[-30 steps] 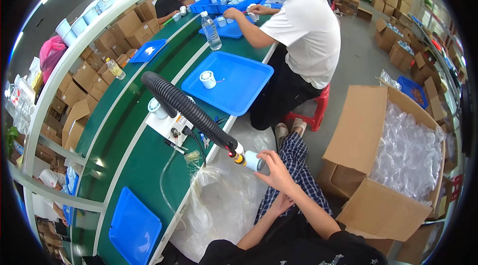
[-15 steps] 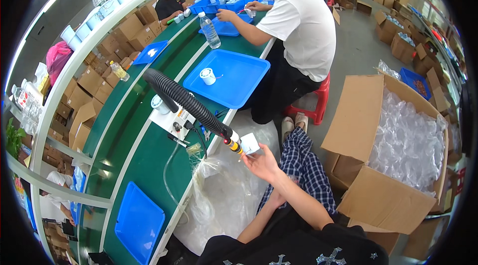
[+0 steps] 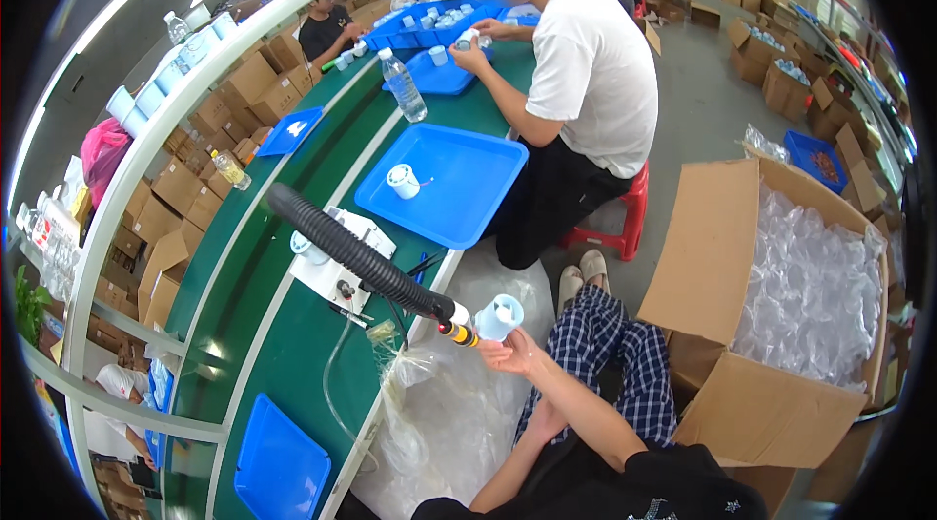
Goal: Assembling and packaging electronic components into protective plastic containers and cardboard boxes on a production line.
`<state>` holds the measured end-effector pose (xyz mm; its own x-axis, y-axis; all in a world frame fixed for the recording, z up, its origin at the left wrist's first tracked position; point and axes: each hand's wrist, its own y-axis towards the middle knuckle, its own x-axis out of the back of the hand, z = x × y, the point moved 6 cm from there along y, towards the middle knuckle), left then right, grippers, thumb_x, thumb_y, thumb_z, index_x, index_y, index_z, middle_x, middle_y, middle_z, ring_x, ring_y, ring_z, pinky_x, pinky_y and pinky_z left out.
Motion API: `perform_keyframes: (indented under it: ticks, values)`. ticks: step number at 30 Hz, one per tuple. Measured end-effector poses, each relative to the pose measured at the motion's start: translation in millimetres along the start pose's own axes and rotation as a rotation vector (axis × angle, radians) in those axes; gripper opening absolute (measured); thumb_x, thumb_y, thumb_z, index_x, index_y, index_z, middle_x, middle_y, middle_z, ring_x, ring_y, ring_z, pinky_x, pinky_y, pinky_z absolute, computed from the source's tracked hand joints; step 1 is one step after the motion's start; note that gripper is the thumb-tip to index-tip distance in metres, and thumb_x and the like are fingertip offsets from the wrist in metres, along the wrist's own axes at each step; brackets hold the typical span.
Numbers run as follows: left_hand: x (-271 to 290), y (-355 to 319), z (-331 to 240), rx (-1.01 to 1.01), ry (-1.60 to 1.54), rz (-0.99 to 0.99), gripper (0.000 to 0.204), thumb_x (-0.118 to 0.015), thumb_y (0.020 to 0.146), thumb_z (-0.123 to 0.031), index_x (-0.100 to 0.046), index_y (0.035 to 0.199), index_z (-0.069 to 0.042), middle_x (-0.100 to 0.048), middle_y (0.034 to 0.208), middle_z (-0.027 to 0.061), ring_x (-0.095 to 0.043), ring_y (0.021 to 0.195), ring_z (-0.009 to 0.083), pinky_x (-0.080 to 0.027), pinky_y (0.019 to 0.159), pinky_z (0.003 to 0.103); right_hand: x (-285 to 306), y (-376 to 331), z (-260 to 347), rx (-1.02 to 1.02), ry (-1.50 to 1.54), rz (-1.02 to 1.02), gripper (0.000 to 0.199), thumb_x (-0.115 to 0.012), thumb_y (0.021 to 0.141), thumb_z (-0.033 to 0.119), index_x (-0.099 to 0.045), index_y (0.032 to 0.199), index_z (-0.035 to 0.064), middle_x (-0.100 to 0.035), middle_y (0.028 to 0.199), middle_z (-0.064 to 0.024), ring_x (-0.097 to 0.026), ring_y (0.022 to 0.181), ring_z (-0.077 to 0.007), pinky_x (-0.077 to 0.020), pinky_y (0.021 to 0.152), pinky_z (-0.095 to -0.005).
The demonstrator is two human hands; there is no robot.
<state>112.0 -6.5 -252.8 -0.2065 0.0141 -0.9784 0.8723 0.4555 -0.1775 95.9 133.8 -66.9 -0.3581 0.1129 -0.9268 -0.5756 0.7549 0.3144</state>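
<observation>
The cup point(image 3: 500, 318) is pale blue, the hose point(image 3: 342, 251) black, and the nozzle point(image 3: 458, 332) banded white, yellow and red. The bench point(image 3: 298, 354) shows deep green with white strips; 2 trays point(image 3: 459, 178) point(image 3: 281, 461) are bright blue. The trousers point(image 3: 586, 349) carry a navy-and-white check, the wearer's black shirt point(image 3: 683, 471) silvery motifs; the stool point(image 3: 631, 217) is red, the open carton point(image 3: 703, 247) brown.

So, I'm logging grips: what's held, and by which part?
Right hand: light-blue cup, by its lower end. Left hand: mostly hidden, cannot tell.

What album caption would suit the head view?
Right hand holding a pale blue cup near the tip of a black hose, beside a green workbench.
</observation>
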Motion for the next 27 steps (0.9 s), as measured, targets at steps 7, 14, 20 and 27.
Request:
perform_keyframes:
  ticks: [7, 14, 20, 27]
  values:
    - [-26.0, -6.2, -2.0, 0.027, 0.024, -0.097, 0.042, -0.048, 0.091, -0.03, -0.047, 0.124, -0.004, -0.05, 0.128, 0.0091, -0.046, 0.118, 0.0248, -0.036, 0.099, 0.04, 15.0, -19.7, 10.0, -0.059, -0.702, -0.525, 0.036, -0.046, 0.093, 0.04, -0.05, 0.115, 0.0107, -0.06, 0.091, -0.0023, -0.058, 0.071, -0.0126, -0.0479, 0.055, -0.0242]
    - [-55.9, -6.1, -41.5, -0.148, -0.104, 0.087, 0.047, -0.049, 0.089, -0.033, -0.047, 0.123, -0.001, -0.054, 0.121, 0.0122, -0.05, 0.113, 0.0246, -0.037, 0.097, 0.041, -20.8, -71.6, 51.2, 0.699, -0.569, -0.759, 0.042, -0.063, 0.085, 0.021, -0.036, 0.113, 0.0062, -0.059, 0.102, -0.0159, -0.063, 0.081, -0.018, -0.0515, 0.063, -0.0261]
    - [-144.4, -11.2, -88.9, -0.408, 0.39, -0.218, 0.058, -0.049, 0.09, -0.039, -0.037, 0.131, -0.001, -0.05, 0.123, 0.013, -0.049, 0.114, 0.0274, -0.04, 0.095, 0.04, -78.2, -163.5, 48.8, 1.022, -0.812, -0.94, 0.03, -0.052, 0.092, 0.027, -0.043, 0.111, 0.0056, -0.056, 0.111, -0.0125, -0.058, 0.101, -0.02, -0.047, 0.077, -0.0288]
    - [-200.2, 7.6, -87.7, -0.484, 0.646, -0.15, 0.083, -0.066, 0.078, -0.044, -0.028, 0.135, 0.003, -0.046, 0.123, 0.0144, -0.051, 0.112, 0.0275, -0.046, 0.09, 0.035, -90.1, -197.3, 35.2, 1.133, -0.832, -0.978, 0.034, -0.05, 0.093, 0.03, -0.04, 0.112, 0.0039, -0.055, 0.112, -0.0129, -0.056, 0.102, -0.0188, -0.0439, 0.078, -0.0274]
